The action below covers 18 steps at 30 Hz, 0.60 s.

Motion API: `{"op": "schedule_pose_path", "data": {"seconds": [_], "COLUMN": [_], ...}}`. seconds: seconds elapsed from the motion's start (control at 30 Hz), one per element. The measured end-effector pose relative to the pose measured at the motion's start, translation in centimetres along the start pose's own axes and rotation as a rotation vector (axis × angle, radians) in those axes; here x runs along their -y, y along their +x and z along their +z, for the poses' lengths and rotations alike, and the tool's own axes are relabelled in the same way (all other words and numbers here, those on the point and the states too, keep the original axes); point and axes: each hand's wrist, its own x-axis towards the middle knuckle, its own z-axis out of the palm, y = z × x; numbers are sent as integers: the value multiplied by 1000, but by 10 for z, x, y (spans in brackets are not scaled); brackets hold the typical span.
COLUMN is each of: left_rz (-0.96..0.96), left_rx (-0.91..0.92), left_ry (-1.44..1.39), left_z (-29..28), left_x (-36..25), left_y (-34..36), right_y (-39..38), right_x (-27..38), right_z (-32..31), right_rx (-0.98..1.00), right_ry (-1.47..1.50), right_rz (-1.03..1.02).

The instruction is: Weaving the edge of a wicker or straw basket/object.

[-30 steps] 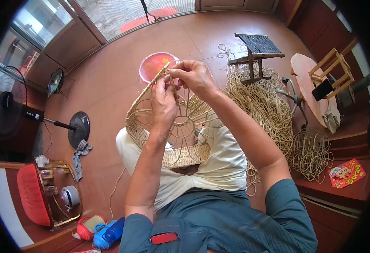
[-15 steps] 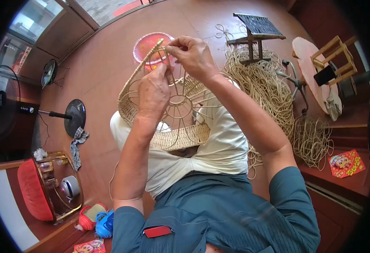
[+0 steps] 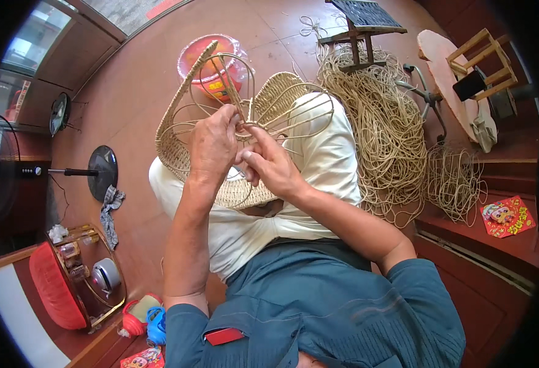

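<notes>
A part-woven basket [image 3: 170,138] of tan cord on thin wire loops rests across my lap, its curved woven sides standing up around a spoked centre. Close to that centre, my left hand [image 3: 213,147] is closed, thumb and fingers pinching the wire frame [image 3: 231,92] where the spokes meet. From the right comes my right hand [image 3: 272,164]. Its index finger reaches to the centre ring beside the left fingertips, while the thumb and other fingers bend in below. Whatever lies between those bent fingers is too small to make out.
Beyond the basket stands a red basin [image 3: 211,55] with a clear plastic lining. A large heap of tan cord [image 3: 383,135] lies on the right, beside a low stool [image 3: 367,24]. On the left are a standing fan [image 3: 100,172] and a grey cloth [image 3: 111,214].
My right hand has come down from the frame's upper loop to the centre. My left hand has shifted slightly lower. The basket has tilted, so its wire loops face differently.
</notes>
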Motion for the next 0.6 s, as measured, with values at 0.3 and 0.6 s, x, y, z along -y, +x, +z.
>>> {"op": "schedule_pose_path", "data": {"seconds": [0.3,0.6], "left_rz": [-25,-237], "left_rx": [14,22], "left_ry": [7,-24], "left_z": [-1,24], "left_x": [1,-16], "left_y": [-3,-60], "right_y": [7,-114], "right_x": [3,-27], "right_z": [-3,-19], "right_rx": [-7,129], "right_ry": [-449,-611], "right_rz": [35,-67]}}
